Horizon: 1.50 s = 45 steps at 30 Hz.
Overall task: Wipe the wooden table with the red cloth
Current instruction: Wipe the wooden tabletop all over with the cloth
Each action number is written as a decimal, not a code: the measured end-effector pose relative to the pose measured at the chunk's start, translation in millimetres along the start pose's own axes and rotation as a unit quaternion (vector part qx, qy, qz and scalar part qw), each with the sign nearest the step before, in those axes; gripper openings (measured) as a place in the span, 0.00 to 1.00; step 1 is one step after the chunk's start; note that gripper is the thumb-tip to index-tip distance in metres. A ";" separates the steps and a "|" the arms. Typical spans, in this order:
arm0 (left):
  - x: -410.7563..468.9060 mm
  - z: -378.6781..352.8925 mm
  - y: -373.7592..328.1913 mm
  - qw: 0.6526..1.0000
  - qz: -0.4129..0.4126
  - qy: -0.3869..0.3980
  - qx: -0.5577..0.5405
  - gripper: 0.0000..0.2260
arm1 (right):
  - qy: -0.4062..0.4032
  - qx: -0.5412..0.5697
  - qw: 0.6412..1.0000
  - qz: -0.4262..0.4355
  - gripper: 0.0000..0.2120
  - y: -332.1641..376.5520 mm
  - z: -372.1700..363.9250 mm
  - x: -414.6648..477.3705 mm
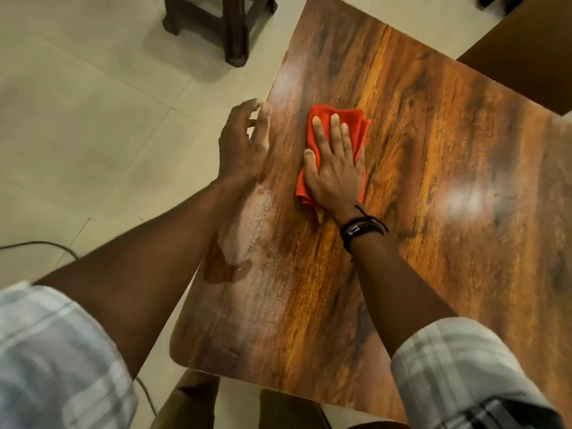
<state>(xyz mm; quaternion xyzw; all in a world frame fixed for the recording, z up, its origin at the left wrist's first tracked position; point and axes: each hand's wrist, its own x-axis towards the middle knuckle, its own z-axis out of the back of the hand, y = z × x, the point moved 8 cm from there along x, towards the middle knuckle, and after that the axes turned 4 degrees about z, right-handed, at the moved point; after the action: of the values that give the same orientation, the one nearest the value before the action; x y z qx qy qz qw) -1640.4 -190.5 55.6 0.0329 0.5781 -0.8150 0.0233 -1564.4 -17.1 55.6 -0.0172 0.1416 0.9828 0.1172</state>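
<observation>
The wooden table (418,181) fills the middle and right of the head view, glossy with strong grain. A folded red cloth (349,120) lies on it left of centre. My right hand (335,168) presses flat on the cloth, fingers spread and pointing away from me, a dark bracelet on the wrist. My left hand (244,144) rests at the table's left edge beside the cloth, fingers apart and holding nothing. A wet or smeared patch (229,267) shows on the wood near my left forearm.
A dark wooden stool or chair base (229,29) stands on the tiled floor (93,119) beyond the table's left side. Another brown surface (526,51) sits at the upper right. A thin cable (40,244) runs across the floor at left.
</observation>
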 end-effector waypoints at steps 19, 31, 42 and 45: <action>-228.0 115.9 120.3 0.885 0.414 0.195 -0.088 0.26 | 0.041 0.002 0.989 0.141 0.29 142.6 -57.4 -306.4; -265.3 129.8 118.7 0.893 0.393 0.207 -0.066 0.20 | -0.031 -0.044 0.989 -0.136 0.30 -61.0 2.3 -286.6; -283.9 144.9 106.4 0.953 0.238 0.181 0.051 0.25 | -0.042 0.004 0.998 -0.051 0.29 81.3 -32.8 -250.5; -283.2 156.6 90.1 0.974 0.162 0.107 0.116 0.26 | -0.008 0.002 1.000 0.021 0.29 125.6 -46.0 -262.6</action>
<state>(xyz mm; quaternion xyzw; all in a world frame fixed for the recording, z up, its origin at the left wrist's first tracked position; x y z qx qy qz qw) -1355.4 -368.1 45.2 0.2149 0.4661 -0.8536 0.0890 -1338.8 -206.4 63.5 -0.0058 0.1428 0.9849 0.0973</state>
